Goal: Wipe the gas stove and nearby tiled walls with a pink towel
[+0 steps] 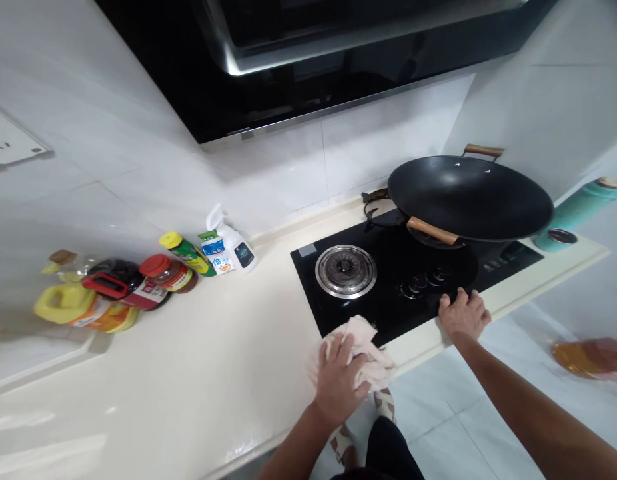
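My left hand (341,380) presses down on a crumpled pale pink cloth (361,333), its fingers bent over the fabric. The cloth lies across the front left corner of the black glass gas stove (393,317) and the cream countertop (213,373) beside it. Farther right, my right hand (466,317) rests on the front edge of the stove and counter, fingers apart and holding nothing. Just beyond it are the stove's control knobs (423,283). The left burner (346,271) is bare of any pan.
A large black wok (471,200) with wooden handles sits over the right burner, beside a loose pan support (378,208). Left along the wall stand a white spray bottle (238,248) and several condiment bottles (156,277). A black range hood (308,80) overhangs. A teal cylinder (568,217) stands right.
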`<control>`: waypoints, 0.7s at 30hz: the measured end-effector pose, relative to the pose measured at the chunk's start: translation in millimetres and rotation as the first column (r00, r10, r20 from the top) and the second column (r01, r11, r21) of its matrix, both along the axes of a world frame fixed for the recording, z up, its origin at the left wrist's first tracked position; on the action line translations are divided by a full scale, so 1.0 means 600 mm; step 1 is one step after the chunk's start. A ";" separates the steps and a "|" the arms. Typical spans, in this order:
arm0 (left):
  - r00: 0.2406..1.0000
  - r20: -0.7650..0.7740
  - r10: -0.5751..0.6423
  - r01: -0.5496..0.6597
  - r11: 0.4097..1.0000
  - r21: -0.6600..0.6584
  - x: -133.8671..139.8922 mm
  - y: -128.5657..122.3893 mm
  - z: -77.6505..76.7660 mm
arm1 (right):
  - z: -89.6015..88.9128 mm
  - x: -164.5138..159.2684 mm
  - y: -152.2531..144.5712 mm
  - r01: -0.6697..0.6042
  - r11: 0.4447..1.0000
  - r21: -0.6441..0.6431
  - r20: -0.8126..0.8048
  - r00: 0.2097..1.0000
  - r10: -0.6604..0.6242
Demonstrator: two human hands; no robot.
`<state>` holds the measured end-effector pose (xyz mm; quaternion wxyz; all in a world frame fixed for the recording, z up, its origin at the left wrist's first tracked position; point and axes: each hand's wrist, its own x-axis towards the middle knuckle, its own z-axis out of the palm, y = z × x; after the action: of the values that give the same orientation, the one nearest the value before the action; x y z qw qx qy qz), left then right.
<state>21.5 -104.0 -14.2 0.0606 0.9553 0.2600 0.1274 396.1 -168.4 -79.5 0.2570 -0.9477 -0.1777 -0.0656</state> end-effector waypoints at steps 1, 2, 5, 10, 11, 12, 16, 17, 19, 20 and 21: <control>0.999 0.002 0.041 -0.041 0.999 0.025 -0.029 0.000 0.000 | 0.000 0.000 0.000 0.000 1.000 0.002 0.000 1.000 0.000; 0.996 0.008 0.090 -0.090 0.995 0.053 -0.057 0.000 0.000 | 0.000 -0.001 -0.001 0.001 1.000 0.004 -0.002 1.000 -0.001; 0.976 0.017 0.215 -0.215 0.967 0.137 -0.129 -0.004 -0.001 | 0.000 -0.002 -0.001 0.009 1.000 0.011 -0.008 1.000 -0.009; 0.934 -0.032 0.356 -0.352 0.932 0.084 -0.163 -0.014 -0.006 | 0.001 -0.004 -0.002 -0.007 1.000 -0.002 -0.004 1.000 0.007; 0.927 -0.042 0.372 -0.369 0.928 0.053 -0.156 -0.014 -0.006 | 0.001 -0.005 -0.002 -0.005 1.000 -0.007 -0.005 1.000 0.005; 0.923 -0.051 0.381 -0.380 0.925 0.026 -0.147 -0.012 -0.006 | 0.002 -0.005 -0.003 -0.002 1.000 -0.010 -0.005 1.000 0.001; 0.929 -0.056 0.367 -0.369 0.929 -0.036 -0.101 0.015 -0.001 | 0.005 -0.007 -0.003 0.013 1.000 -0.017 -0.019 1.000 -0.014; 0.929 -0.056 0.367 -0.369 0.928 -0.044 -0.090 0.025 0.001 | 0.005 -0.007 -0.003 0.014 1.000 -0.018 -0.020 1.000 -0.014; 0.920 -0.055 0.388 -0.391 0.919 -0.056 -0.070 0.052 0.006 | 0.006 -0.009 -0.003 0.012 1.000 -0.024 -0.024 1.000 -0.013; 0.912 -0.055 0.407 -0.410 0.910 -0.060 -0.060 0.069 0.010 | 0.007 -0.009 -0.003 0.011 1.000 -0.027 -0.026 1.000 -0.011; 0.901 -0.055 0.430 -0.433 0.900 -0.059 -0.050 0.087 0.015 | 0.007 -0.010 -0.003 0.011 1.000 -0.028 -0.030 0.999 -0.011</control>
<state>-8.4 -51.9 -5.1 0.0591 0.8737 0.4704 0.1089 390.4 -170.1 -75.2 0.2462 -0.9530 -0.1694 -0.0502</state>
